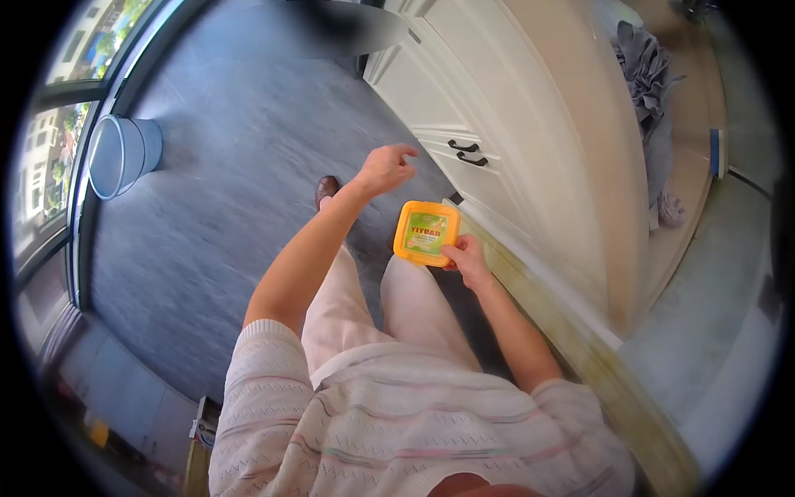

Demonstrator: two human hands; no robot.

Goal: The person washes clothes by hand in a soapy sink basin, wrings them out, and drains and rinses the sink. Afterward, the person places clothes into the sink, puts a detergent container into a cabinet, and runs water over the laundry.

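My right hand (pixel 468 260) grips a square yellow plastic tub (pixel 402 236) by its near right corner, thumb on top. A green label with lettering covers the middle of its upper face. The tub is held above my knees, and its contents are hidden. Ahead and slightly left of it, my left hand (pixel 386 171) hovers with nothing visible in it. Its fingers are partly bent, with gaps between them, near the cabinet front but apart from it.
A cream cabinet (pixel 530 157) with black handles (pixel 469 152) stands to the right. On the countertop (pixel 691 166) lie grey cloths (pixel 650 83). A light blue bucket (pixel 124 157) sits on the grey floor (pixel 224 190) by the windows at left.
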